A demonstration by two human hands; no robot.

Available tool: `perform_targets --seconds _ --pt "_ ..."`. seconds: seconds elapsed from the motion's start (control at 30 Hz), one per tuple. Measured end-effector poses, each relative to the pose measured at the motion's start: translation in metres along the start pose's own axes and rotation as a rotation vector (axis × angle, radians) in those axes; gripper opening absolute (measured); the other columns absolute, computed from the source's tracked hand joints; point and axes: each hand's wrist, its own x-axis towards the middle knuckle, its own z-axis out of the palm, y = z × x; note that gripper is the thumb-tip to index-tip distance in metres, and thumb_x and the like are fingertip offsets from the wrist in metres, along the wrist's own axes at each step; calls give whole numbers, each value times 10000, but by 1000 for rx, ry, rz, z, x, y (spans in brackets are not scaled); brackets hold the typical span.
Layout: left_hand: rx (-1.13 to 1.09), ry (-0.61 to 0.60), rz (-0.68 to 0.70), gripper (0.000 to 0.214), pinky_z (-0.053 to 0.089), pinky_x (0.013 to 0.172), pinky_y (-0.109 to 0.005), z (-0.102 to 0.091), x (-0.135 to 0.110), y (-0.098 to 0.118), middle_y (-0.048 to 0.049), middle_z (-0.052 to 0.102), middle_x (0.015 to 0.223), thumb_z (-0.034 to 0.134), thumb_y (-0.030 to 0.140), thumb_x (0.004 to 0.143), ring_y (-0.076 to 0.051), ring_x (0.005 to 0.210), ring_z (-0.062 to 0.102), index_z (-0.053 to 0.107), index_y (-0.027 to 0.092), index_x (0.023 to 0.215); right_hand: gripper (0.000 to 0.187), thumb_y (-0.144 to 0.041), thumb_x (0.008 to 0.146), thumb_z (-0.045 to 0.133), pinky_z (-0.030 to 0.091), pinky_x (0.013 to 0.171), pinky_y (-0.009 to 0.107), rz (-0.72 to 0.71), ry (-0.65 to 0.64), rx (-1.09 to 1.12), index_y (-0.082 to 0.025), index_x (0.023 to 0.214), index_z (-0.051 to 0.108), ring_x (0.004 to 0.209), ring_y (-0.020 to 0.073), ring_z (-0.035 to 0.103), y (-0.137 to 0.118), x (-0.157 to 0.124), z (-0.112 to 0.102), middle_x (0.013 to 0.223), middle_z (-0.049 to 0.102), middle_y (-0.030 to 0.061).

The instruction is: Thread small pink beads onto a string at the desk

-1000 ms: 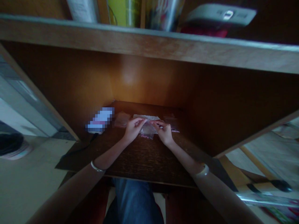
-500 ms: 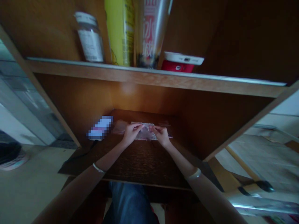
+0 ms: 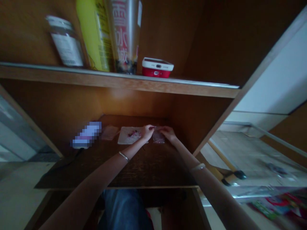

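On the dark wooden desk lies a white sheet (image 3: pixel 123 136) with small dark red bits (image 3: pixel 133 133) scattered on it. My left hand (image 3: pixel 146 132) is over the sheet's right end, its fingertips pinched at the mouth of a small clear plastic bag (image 3: pixel 158 138). Something tiny and dark shows at those fingertips, too small to name. My right hand (image 3: pixel 170 133) pinches the upper right of the same bag. A pale pinkish clear packet (image 3: pixel 109 133) rests left of the sheet.
A phone-like device (image 3: pixel 87 133), blurred out, leans at the left with a cable. The shelf (image 3: pixel 120 81) above carries a jar (image 3: pixel 66 44), a yellow bottle (image 3: pixel 96 38), a tall printed cup (image 3: pixel 124 38) and a red-and-white stack (image 3: pixel 157 68). Side panels bound the desk.
The view has turned right, so the shelf and desk appear farther left. Both hands have shifted from above the white sheet to the small bag at its right, uncovering the red bits.
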Motion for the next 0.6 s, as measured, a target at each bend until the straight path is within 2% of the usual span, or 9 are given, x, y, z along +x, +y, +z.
perform_targets --seconds 0.13,0.27,0.4,0.47,0.53,0.6 --pt "92 -1 -2 174 518 736 -289 0 8 -5 -79 720 811 582 -8 700 -166 763 672 678 111 781 141 -102 652 597 501 716 302 -9 40 -96 -162 763 660 749 185 659 8 10 10 783 706 59" --pt "200 23 23 226 514 773 -284 -19 9 -8 -91 715 903 634 25 689 -167 834 671 664 120 892 318 -108 619 632 497 746 329 -9 51 -164 -154 934 639 806 211 654 10 13 18 864 696 85" --pt "369 88 20 250 475 888 -350 -64 5 -15 -111 692 1037 612 109 742 -208 965 646 647 148 986 539 -149 600 678 444 884 406 -67 134 -317 -151 1128 574 1014 275 584 1 6 24 1077 634 140" --pt "475 117 -20 249 444 927 -407 -93 0 -22 -119 697 1012 624 136 729 -256 998 633 653 165 975 580 -195 641 675 415 900 459 -108 193 -457 -126 1199 534 1080 326 530 -11 -1 29 1147 587 186" --pt "569 132 -81 212 445 909 -427 -120 -6 -31 -131 708 934 636 141 703 -286 966 640 660 157 913 519 -236 724 620 408 881 473 -168 191 -516 -130 1222 519 1084 334 511 -28 -9 39 1157 572 193" --pt "639 130 -127 115 460 879 -408 -143 -13 -40 -122 711 859 650 209 706 -289 925 649 661 165 812 439 -231 757 592 398 886 460 -223 128 -534 -155 1188 550 1076 316 505 -47 -17 54 1147 576 173"
